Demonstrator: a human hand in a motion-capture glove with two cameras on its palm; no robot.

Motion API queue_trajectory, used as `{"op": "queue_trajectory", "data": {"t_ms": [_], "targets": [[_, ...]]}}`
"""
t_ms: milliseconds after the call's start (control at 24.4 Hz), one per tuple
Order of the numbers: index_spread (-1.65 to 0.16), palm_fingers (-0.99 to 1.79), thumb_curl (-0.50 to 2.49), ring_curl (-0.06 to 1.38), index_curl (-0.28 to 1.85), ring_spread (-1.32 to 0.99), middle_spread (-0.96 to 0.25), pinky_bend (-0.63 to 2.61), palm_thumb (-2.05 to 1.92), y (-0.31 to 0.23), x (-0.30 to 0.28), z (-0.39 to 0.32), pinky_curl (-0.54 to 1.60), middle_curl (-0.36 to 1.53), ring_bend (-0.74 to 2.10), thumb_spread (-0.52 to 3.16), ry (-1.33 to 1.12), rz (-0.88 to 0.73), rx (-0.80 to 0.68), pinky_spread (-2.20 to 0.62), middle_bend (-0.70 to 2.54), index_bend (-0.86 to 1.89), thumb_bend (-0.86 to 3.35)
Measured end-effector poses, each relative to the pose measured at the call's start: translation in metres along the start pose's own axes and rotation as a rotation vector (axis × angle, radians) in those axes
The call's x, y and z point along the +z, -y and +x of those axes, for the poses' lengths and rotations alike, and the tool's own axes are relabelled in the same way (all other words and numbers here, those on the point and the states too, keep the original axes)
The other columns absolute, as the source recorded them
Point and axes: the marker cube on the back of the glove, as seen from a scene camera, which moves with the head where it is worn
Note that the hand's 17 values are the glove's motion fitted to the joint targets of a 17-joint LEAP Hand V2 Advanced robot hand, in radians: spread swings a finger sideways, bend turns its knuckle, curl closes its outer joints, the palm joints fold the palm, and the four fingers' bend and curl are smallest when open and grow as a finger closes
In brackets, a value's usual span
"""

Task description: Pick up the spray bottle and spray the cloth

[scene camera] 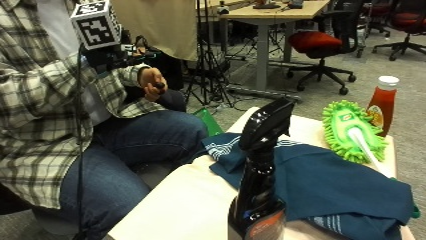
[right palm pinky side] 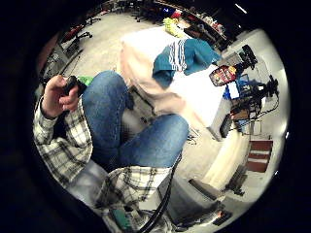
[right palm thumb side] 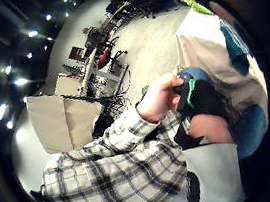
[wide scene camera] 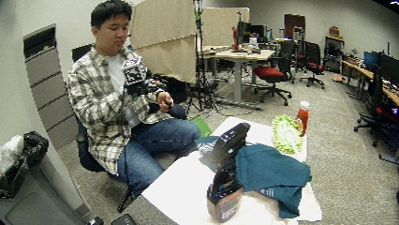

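Black-gloved right hand point(scene camera: 110, 56) is raised at chest height, finger state indeterminate, well apart from the black plastic spray bottle point(scene camera: 259, 172) and teal cloth point(scene camera: 319, 182) on the white surface point(scene camera: 180, 210).

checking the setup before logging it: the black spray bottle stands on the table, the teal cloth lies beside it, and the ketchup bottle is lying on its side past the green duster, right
Not quite. The ketchup bottle stands upright, cap up, past the green duster, as the outside view shows. The rest holds: the black spray bottle stands on the table with the teal cloth beside it.
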Motion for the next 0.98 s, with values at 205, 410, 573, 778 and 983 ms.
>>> {"op": "queue_trajectory", "data": {"t_ms": [205,410,573,778,983], "targets": [[-0.17,0.31,0.17,0.1,0.15,0.06,0.01,0.17,0.59,-0.001,0.002,0.003,0.08,0.11,0.27,0.6,0.009,-0.006,-0.001,0.12,0.28,0.27,0.41],[-0.2,0.29,0.22,0.13,0.2,0.08,0.01,0.17,0.61,0.001,0.005,0.021,0.11,0.16,0.27,0.81,0.004,-0.008,0.039,0.14,0.29,0.26,0.42],[-0.22,0.28,0.26,0.15,0.23,0.09,0.01,0.17,0.62,0.008,-0.003,0.059,0.13,0.18,0.27,0.92,0.019,0.013,0.139,0.15,0.28,0.26,0.41],[-0.23,0.29,0.3,0.17,0.26,0.09,0.01,0.16,0.63,0.015,-0.015,0.119,0.14,0.21,0.28,1.02,0.067,0.053,0.28,0.16,0.27,0.25,0.39],[-0.23,0.33,0.33,0.19,0.28,0.08,0.01,0.16,0.64,0.022,-0.021,0.192,0.16,0.23,0.33,1.09,0.138,0.111,0.439,0.17,0.26,0.23,0.37]]}}
